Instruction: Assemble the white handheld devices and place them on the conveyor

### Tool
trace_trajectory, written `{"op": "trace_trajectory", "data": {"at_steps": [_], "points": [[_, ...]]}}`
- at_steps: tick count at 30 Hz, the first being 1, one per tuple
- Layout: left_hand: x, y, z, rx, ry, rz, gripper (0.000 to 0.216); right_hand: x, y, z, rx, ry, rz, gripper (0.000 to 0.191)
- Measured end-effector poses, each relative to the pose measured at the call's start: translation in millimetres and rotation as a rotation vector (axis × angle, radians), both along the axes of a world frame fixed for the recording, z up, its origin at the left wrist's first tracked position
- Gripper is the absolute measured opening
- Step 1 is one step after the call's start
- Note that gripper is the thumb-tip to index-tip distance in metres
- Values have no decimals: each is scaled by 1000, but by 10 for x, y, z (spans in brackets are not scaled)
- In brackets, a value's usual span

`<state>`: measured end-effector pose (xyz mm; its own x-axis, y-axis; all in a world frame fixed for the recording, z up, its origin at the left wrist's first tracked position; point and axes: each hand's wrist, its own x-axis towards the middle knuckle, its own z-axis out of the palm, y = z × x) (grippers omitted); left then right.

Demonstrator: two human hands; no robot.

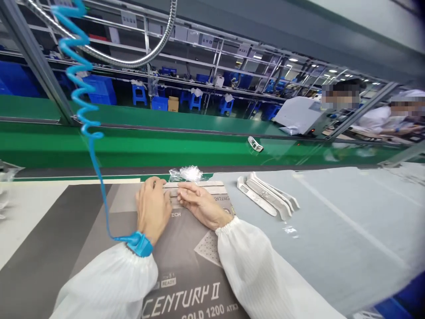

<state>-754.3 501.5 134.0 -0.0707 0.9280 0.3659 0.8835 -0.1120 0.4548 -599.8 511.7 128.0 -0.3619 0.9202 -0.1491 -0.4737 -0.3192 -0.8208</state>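
Note:
My left hand (152, 208) and my right hand (199, 204) rest on a grey printed cardboard sheet (186, 274). Between them lies a long pale flat plastic strip (199, 186), and both hands press on it with curled fingers. The left fingertips cover its left end; the right fingers pinch its near edge. A blue wrist strap (141, 243) sits on my left wrist, with a blue coiled cord (83, 88) rising from it. A crumpled clear plastic wrapper (187, 173) lies just beyond the strip.
A few similar pale strips (265, 197) lie stacked to the right on the grey mat (348, 221). A green conveyor belt (166, 146) runs behind, carrying one small part (255, 143). Other people sit at the far right (381, 119). A flexible metal hose (142, 57) hangs above.

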Motion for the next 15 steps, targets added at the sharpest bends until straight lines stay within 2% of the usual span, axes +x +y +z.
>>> {"op": "trace_trajectory", "data": {"at_steps": [9,12,15], "points": [[291,-152,-111,2,83,-185,28,11,-1,-25,-45,126,-34,40],[260,-143,-109,38,72,-195,27,36,6,-18,-66,157,-44,42],[121,-96,-38,126,54,-146,26,52,12,-11,-92,164,-70,50]]}}
